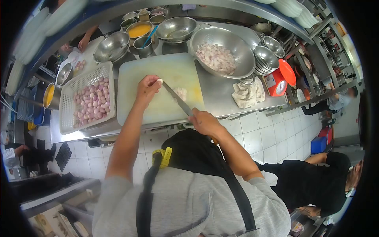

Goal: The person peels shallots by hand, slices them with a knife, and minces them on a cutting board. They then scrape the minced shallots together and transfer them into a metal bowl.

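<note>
My left hand [147, 90] pinches a small pale shallot [160, 81] above the cutting board [134, 106]. In my right hand [204, 121] is a kitchen knife [177, 99], its blade slanting up and left so the tip end meets the shallot. Cut shallot pieces [181, 93] lie on the board just right of the blade. To the left of the board, a white plastic basket [67, 108] holds many whole pinkish shallots [92, 100]. Beyond the board on the right, a large steel colander [241, 43] contains chopped shallots [217, 58].
Steel bowls [111, 47] and a pot with a blue-handled utensil [144, 47] line the back. A crumpled cloth [248, 94] and an orange scale [275, 83] sit at the right. One person [312, 183] stands behind right; another's hands [83, 42] work at the far left.
</note>
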{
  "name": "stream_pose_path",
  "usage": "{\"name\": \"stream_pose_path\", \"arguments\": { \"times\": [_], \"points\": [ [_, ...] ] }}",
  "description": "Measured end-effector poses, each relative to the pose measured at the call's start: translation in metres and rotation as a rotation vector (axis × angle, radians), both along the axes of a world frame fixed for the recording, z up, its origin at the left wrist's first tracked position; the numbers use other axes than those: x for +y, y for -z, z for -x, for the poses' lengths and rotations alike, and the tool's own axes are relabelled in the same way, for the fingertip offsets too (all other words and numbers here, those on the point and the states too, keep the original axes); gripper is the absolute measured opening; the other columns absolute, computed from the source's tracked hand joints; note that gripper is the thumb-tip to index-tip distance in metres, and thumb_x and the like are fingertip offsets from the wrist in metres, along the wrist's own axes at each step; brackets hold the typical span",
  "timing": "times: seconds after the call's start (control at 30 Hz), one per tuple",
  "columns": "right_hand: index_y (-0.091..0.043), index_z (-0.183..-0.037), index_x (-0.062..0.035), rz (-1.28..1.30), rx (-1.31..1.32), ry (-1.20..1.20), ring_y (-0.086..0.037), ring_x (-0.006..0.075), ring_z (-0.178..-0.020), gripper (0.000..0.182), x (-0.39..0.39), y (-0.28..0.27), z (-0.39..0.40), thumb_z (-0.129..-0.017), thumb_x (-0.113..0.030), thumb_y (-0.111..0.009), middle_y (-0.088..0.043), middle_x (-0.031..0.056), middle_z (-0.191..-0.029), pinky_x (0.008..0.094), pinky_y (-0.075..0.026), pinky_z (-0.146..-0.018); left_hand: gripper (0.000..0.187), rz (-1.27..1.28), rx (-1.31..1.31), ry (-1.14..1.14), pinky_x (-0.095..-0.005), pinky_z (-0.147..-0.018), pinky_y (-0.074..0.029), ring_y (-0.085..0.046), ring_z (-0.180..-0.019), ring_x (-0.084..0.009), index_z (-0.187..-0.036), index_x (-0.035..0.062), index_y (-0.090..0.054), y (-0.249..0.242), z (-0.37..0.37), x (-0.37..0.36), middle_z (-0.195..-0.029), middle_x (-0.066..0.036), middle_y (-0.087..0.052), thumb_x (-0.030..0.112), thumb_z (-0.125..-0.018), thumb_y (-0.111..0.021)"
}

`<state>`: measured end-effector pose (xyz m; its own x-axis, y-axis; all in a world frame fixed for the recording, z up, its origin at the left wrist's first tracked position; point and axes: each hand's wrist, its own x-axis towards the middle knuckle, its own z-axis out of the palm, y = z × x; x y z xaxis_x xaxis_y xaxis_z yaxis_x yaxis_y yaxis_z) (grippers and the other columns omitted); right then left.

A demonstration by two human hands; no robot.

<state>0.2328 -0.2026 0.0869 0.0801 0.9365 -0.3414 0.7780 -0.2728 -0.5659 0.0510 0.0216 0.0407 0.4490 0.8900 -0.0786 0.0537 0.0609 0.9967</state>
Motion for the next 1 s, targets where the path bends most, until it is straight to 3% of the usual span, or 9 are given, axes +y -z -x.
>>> {"name": "stream_pose_path", "arguments": {
  "times": [0.17, 0.27, 0.37, 0.47, 0.57, 1.0],
  "points": [
    [-0.055, -0.108, 0.0033, 0.097, 0.088, 0.032, -0.067, 0.0511, -0.096, 0.031, 0.006, 0.002, 0.001, -0.103, -0.028, -0.055, -0.070, 0.0305, -0.093, 0.0573, -0.051, -0.088, 0.018, -0.346, 0.201, -0.109, -0.0294, -0.073, -0.053, -0.067, -0.083, -0.0132, -0.108, 0.0041, -0.067, 0.038, 0.005, -0.022, -0.096, -0.005, -0.072, 0.013, -0.093, -0.073],
    [-0.056, -0.108, 0.0030, 0.088, 0.029, 0.070, -0.067, 0.0505, -0.096, 0.032, 0.008, 0.008, -0.011, -0.103, -0.028, -0.055, -0.070, 0.0303, -0.094, 0.0571, -0.051, -0.088, 0.018, -0.771, 0.328, -0.082, -0.0370, -0.072, -0.054, -0.070, -0.081, -0.0248, -0.106, 0.0045, -0.068, 0.053, 0.000, -0.037, -0.096, -0.010, -0.071, 0.010, -0.090, -0.073],
    [-0.056, -0.109, 0.0023, 0.075, -0.048, 0.046, -0.068, 0.0494, -0.096, 0.031, 0.008, 0.002, -0.015, -0.103, -0.028, -0.056, -0.070, 0.0294, -0.094, 0.0569, -0.052, -0.088, 0.018, -0.921, 0.457, 0.001, -0.0423, -0.079, -0.052, -0.069, -0.091, -0.0321, -0.105, 0.0050, -0.069, 0.048, 0.002, -0.048, -0.095, -0.012, -0.069, 0.011, -0.088, -0.073],
    [-0.056, -0.109, 0.0015, 0.022, -0.148, 0.025, -0.069, 0.0481, -0.096, 0.029, 0.001, -0.005, -0.007, -0.103, -0.027, -0.055, -0.071, 0.0281, -0.094, 0.0568, -0.053, -0.087, 0.017, -1.002, 0.372, 0.009, -0.0438, -0.083, -0.050, -0.067, -0.097, -0.0325, -0.104, 0.0048, -0.069, 0.044, 0.004, -0.057, -0.098, -0.011, -0.070, 0.011, -0.089, -0.072],
    [-0.056, -0.109, 0.0006, 0.036, -0.176, 0.045, -0.069, 0.0471, -0.096, 0.028, -0.002, -0.010, 0.000, -0.103, -0.027, -0.055, -0.072, 0.0273, -0.094, 0.0570, -0.053, -0.087, 0.015, -0.908, 0.273, 0.047, -0.0447, -0.083, -0.049, -0.066, -0.096, -0.0330, -0.103, 0.0052, -0.070, 0.050, 0.013, -0.056, -0.098, -0.010, -0.071, 0.009, -0.089, -0.070],
    [-0.055, -0.108, 0.0009, 0.016, -0.281, 0.006, -0.071, 0.0453, -0.092, 0.025, -0.003, -0.006, 0.006, -0.103, -0.024, -0.056, -0.072, 0.0261, -0.091, 0.0556, -0.055, -0.083, 0.008, -0.879, 0.323, 0.130, -0.0453, -0.075, -0.051, -0.065, -0.089, -0.0345, -0.098, 0.0093, -0.070, 0.048, -0.002, -0.037, -0.092, -0.010, -0.067, 0.011, -0.090, -0.068]
  ]
}}
